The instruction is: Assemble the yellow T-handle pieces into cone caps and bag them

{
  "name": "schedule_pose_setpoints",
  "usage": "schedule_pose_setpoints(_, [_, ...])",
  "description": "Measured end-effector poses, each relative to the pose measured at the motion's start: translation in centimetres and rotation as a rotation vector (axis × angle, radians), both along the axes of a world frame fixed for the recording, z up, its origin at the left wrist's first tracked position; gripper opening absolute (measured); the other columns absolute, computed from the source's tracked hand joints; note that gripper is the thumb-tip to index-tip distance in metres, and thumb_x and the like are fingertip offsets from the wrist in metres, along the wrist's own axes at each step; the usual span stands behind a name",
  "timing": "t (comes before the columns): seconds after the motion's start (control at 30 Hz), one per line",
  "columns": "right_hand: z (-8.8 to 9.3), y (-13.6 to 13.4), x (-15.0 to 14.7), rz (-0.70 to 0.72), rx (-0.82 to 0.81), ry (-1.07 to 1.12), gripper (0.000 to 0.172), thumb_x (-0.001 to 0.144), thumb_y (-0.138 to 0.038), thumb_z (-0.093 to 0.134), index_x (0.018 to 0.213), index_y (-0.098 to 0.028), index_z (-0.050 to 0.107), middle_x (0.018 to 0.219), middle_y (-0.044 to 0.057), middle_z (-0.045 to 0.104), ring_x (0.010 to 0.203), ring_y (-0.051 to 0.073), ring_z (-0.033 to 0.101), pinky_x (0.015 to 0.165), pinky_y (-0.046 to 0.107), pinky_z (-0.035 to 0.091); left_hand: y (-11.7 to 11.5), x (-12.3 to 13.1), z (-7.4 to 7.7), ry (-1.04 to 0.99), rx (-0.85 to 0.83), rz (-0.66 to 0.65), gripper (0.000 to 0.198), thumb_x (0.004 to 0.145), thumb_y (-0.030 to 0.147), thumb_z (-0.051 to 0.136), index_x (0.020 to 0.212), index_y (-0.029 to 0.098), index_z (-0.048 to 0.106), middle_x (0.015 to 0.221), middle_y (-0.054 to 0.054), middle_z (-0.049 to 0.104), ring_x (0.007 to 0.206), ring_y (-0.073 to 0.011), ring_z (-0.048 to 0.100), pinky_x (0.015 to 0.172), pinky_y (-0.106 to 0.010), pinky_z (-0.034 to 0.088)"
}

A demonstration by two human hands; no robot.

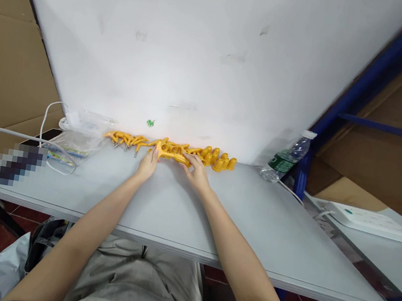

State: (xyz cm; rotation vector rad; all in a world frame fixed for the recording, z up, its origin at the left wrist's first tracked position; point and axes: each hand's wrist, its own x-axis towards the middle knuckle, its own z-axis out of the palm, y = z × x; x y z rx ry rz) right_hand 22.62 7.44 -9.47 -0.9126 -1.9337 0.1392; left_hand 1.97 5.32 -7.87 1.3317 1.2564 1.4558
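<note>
Both hands meet near the back of the grey table, around a yellow plastic piece (168, 155) with a wider head at its left end. My left hand (148, 164) has its fingers closed on that head. My right hand (197, 172) is closed at the other end, its fingers partly covering it. Left of the hands lie several yellow corkscrews (126, 138), their metal spirals pointing towards me. Several yellow tapered plastic caps (225, 162) stand to the right, close to my right hand. More yellow parts lie just behind my fingers, partly hidden.
A white board (214, 70) rises behind the table (176, 208). On the left are clear plastic bags (78, 145), a white cable (15, 132) and a blurred-out dark object (16, 165). A plastic bottle (287, 159) leans at the right, near a white power strip (374, 223).
</note>
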Motion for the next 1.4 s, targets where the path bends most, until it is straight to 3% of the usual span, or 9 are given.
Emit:
schedule_pose_setpoints(0.1, [0.0, -0.1, 0.0, -0.021, -0.047, 0.070, 0.043, 0.089, -0.046, 0.054, 0.123, -0.020, 0.054, 0.113, 0.014, 0.062, 0.096, 0.026, 0.062, 0.088, 0.045, 0.052, 0.0, -0.2, -0.6, 0.282, 0.148, 0.084, 0.048, 0.091, 0.033, 0.053, 0.136, 0.017, 0.051, 0.088, -0.007, 0.067, 0.091, -0.0228, 0.061, 0.088, -0.033, 0.045])
schedule_pose_setpoints(0.2, [-0.1, 0.0, -0.1, -0.007, -0.080, 0.128, 0.043, 0.087, -0.052, 0.055, 0.117, -0.021, 0.053, 0.111, 0.012, 0.062, 0.091, 0.024, 0.062, 0.087, 0.045, 0.052, 0.0, -0.3, -0.9, 0.444, 0.256, 0.034, 0.054, 0.090, 0.021, 0.049, 0.143, 0.019, 0.043, 0.103, -0.009, 0.065, 0.092, -0.0213, 0.060, 0.092, -0.035, 0.044])
schedule_pose_setpoints(0.4, [0.4, 0.2, 0.3, 0.091, -0.039, 0.119, 0.045, 0.087, -0.052, 0.055, 0.119, -0.020, 0.055, 0.117, 0.015, 0.059, 0.104, 0.026, 0.059, 0.092, 0.046, 0.051, 0.2, -0.8, -1.1, 0.592, 0.240, -0.002, 0.048, 0.085, 0.012, 0.048, 0.131, 0.024, 0.054, 0.099, -0.006, 0.062, 0.081, -0.0171, 0.060, 0.087, -0.034, 0.048])
schedule_pose_setpoints(0.6, [1.2, -0.4, 0.5, 0.138, -0.208, 0.107, 0.056, 0.085, -0.058, 0.054, 0.124, -0.018, 0.058, 0.102, 0.012, 0.066, 0.091, 0.025, 0.063, 0.086, 0.044, 0.052, -0.3, -1.2, -0.5, 0.386, 0.247, 0.015, 0.037, 0.078, 0.012, 0.058, 0.111, 0.026, 0.065, 0.085, -0.003, 0.059, 0.077, -0.0197, 0.058, 0.091, -0.036, 0.046])
schedule_pose_setpoints(0.77, [1.6, -1.1, -0.3, 0.135, -0.413, 0.346, 0.056, 0.082, -0.069, 0.050, 0.109, -0.020, 0.056, 0.073, 0.002, 0.065, 0.061, 0.019, 0.063, 0.070, 0.037, 0.054, -1.0, -0.9, 0.3, 0.136, 0.167, -0.007, 0.032, 0.072, 0.012, 0.065, 0.101, 0.026, 0.068, 0.088, -0.003, 0.061, 0.081, -0.0214, 0.059, 0.097, -0.036, 0.043])
schedule_pose_setpoints(0.9, [1.8, -1.3, -0.7, 0.120, -0.481, 0.439, 0.054, 0.077, -0.074, 0.051, 0.094, -0.022, 0.051, 0.066, -0.001, 0.063, 0.051, 0.016, 0.060, 0.063, 0.035, 0.053, -1.3, -0.6, 0.3, 0.224, 0.176, -0.001, 0.033, 0.074, 0.016, 0.065, 0.105, 0.026, 0.067, 0.096, -0.005, 0.062, 0.084, -0.0220, 0.060, 0.097, -0.036, 0.043])
schedule_pose_setpoints(1.07, [2.5, -1.9, -0.2, 0.246, -0.552, 0.446, 0.058, 0.065, -0.068, 0.070, 0.095, -0.022, 0.051, 0.073, 0.001, 0.068, 0.055, 0.017, 0.064, 0.065, 0.036, 0.054, -1.6, -0.5, 0.7, 0.209, 0.180, 0.022, 0.031, 0.076, 0.014, 0.063, 0.104, 0.025, 0.068, 0.096, -0.006, 0.062, 0.086, -0.0225, 0.061, 0.097, -0.037, 0.042])
schedule_pose_setpoints(1.27, [3.7, -3.0, -0.4, 0.116, -0.629, 0.529, 0.055, 0.072, -0.074, 0.058, 0.063, -0.023, 0.044, 0.044, 0.000, 0.057, 0.031, 0.012, 0.044, 0.034, 0.026, 0.035, -1.7, 0.1, 0.7, 0.208, 0.213, -0.031, 0.032, 0.075, 0.018, 0.065, 0.106, 0.026, 0.068, 0.102, -0.006, 0.062, 0.085, -0.0218, 0.059, 0.100, -0.038, 0.041])
schedule_pose_setpoints(1.4, [4.0, -2.9, -0.4, 0.109, -0.603, 0.525, 0.054, 0.068, -0.074, 0.062, 0.077, -0.020, 0.056, 0.057, 0.002, 0.066, 0.036, 0.013, 0.052, 0.040, 0.028, 0.045, -1.3, 0.2, 0.2, 0.199, 0.180, -0.001, 0.034, 0.074, 0.017, 0.067, 0.106, 0.027, 0.067, 0.095, -0.005, 0.062, 0.081, -0.0221, 0.058, 0.096, -0.038, 0.043])
